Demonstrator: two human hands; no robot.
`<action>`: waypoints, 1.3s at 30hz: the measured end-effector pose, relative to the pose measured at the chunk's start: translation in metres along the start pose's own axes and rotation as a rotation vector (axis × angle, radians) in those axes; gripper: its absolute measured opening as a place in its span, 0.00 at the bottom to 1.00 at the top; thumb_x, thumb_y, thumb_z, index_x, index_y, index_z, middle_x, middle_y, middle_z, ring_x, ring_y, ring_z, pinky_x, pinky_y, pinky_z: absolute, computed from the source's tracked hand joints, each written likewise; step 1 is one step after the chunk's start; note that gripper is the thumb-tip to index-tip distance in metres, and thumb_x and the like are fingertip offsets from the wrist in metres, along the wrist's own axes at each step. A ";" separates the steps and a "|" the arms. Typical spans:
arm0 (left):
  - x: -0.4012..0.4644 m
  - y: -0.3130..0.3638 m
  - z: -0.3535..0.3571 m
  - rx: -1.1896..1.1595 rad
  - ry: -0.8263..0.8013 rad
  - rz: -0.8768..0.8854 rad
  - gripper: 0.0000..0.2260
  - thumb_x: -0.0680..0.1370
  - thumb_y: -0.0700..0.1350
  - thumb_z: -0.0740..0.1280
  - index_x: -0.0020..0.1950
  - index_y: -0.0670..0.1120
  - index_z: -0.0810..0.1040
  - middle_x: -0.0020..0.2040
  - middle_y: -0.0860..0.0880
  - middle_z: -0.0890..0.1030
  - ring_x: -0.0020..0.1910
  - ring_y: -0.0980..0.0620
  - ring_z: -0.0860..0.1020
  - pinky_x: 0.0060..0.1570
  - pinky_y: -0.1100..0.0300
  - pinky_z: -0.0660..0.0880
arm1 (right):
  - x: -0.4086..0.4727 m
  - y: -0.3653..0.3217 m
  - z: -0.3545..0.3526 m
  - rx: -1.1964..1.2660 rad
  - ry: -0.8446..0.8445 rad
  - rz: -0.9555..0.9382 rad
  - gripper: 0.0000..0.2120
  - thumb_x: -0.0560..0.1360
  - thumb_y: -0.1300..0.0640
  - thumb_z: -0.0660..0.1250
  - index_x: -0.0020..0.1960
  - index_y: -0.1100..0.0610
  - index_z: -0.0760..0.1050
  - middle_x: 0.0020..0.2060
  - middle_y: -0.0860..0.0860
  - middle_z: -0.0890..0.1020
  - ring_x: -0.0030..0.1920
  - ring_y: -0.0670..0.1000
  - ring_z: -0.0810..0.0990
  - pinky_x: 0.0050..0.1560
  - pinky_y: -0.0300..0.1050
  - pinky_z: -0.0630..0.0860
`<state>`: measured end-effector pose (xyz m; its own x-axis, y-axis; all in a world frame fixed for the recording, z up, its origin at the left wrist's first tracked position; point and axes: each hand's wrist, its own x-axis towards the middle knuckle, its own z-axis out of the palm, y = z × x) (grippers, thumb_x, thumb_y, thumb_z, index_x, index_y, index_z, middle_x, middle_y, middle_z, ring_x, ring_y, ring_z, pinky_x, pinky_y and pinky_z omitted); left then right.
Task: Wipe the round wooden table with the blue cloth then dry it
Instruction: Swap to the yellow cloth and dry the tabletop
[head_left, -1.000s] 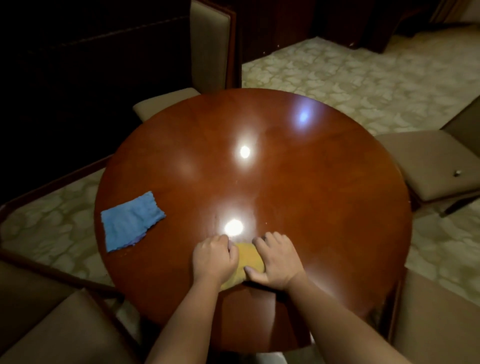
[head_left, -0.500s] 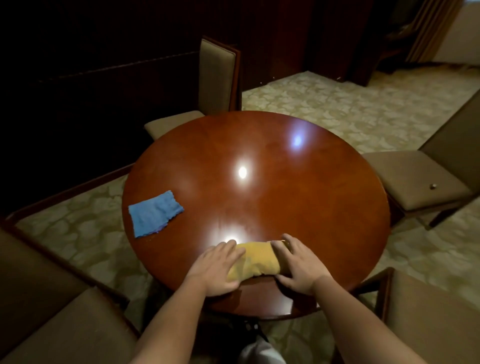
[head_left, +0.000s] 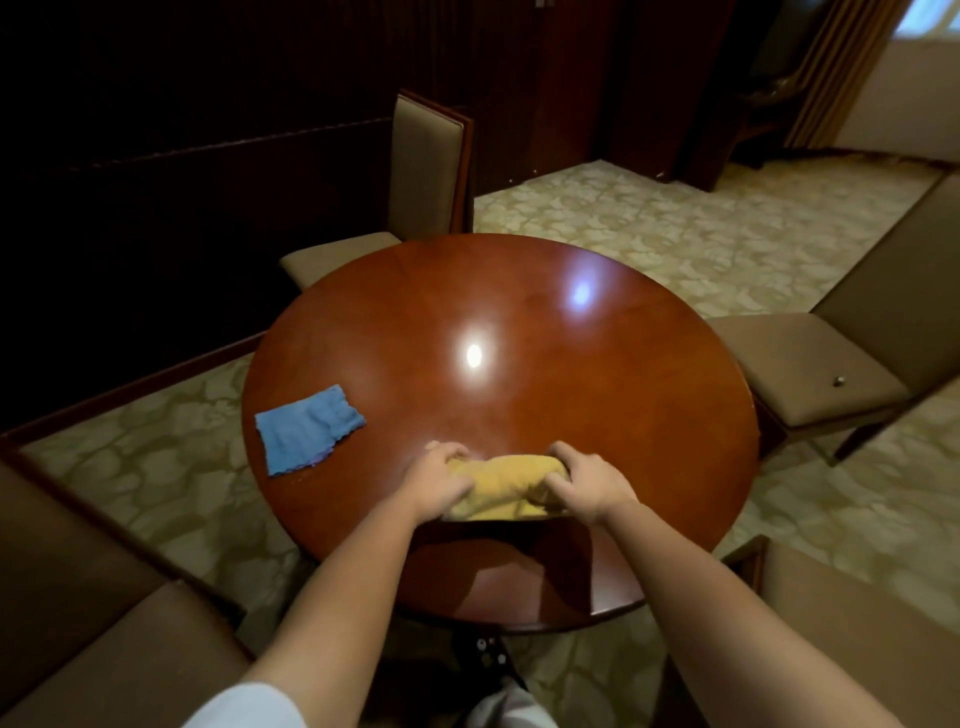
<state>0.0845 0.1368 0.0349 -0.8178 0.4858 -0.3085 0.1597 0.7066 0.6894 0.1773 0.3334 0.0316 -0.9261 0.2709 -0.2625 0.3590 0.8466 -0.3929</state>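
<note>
We hold a yellow cloth (head_left: 501, 486) bunched on the near part of the surface (head_left: 571, 395), one hand at each end. Our left hand (head_left: 435, 480) has its grip clenched round the left end of the cloth, fingers curled over the fold. Our right hand (head_left: 584, 480) grips the right end the same way, thumb tucked under the roll. The blue cloth (head_left: 306, 428) lies flat and untouched near the left rim, well apart from both hands.

Judging by this layout, the wet wipe looks finished and we are on the drying step, with the yellow cloth as the dry one. The far half of the surface shines with lamp glare, so we cannot tell from here whether it is damp or dry.

Several things could go wrong:

- The cloth is rolled into a thick sausage, so only a narrow strip meets the wood. Pushing it like this could leave streaks or missed bands.
- It sits close to the near edge. A pull toward us could drag it off and onto the floor.
- A wide sweep to the left could catch the blue cloth and shove it over the rim, or drag its moisture back across dried wood.
- The far side is a long reach. Leaning in with both hands committed could tip our weight onto the single pedestal below.
</note>
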 end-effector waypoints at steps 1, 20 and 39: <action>0.002 0.003 -0.003 -0.128 0.018 -0.039 0.14 0.73 0.40 0.65 0.58 0.47 0.77 0.59 0.47 0.72 0.56 0.46 0.73 0.47 0.60 0.71 | 0.003 -0.001 -0.002 0.075 0.006 0.046 0.19 0.75 0.46 0.55 0.62 0.51 0.69 0.51 0.57 0.79 0.49 0.59 0.77 0.43 0.46 0.71; 0.008 -0.016 -0.004 0.380 -0.232 -0.082 0.16 0.80 0.45 0.55 0.65 0.45 0.72 0.66 0.42 0.71 0.62 0.42 0.72 0.54 0.58 0.70 | 0.020 -0.005 0.021 0.293 -0.092 0.326 0.26 0.78 0.42 0.60 0.69 0.57 0.69 0.65 0.57 0.73 0.63 0.58 0.73 0.60 0.47 0.70; 0.001 -0.010 0.015 0.973 -0.170 0.387 0.32 0.73 0.52 0.64 0.75 0.49 0.58 0.64 0.43 0.71 0.61 0.42 0.72 0.58 0.52 0.68 | 0.008 -0.020 0.030 -0.569 -0.087 -0.385 0.26 0.75 0.48 0.62 0.69 0.54 0.59 0.60 0.58 0.75 0.57 0.60 0.76 0.53 0.51 0.70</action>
<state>0.0902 0.1379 0.0182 -0.5409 0.7780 -0.3197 0.8278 0.5597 -0.0385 0.1664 0.3046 0.0110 -0.9542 -0.1151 -0.2761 -0.1326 0.9901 0.0452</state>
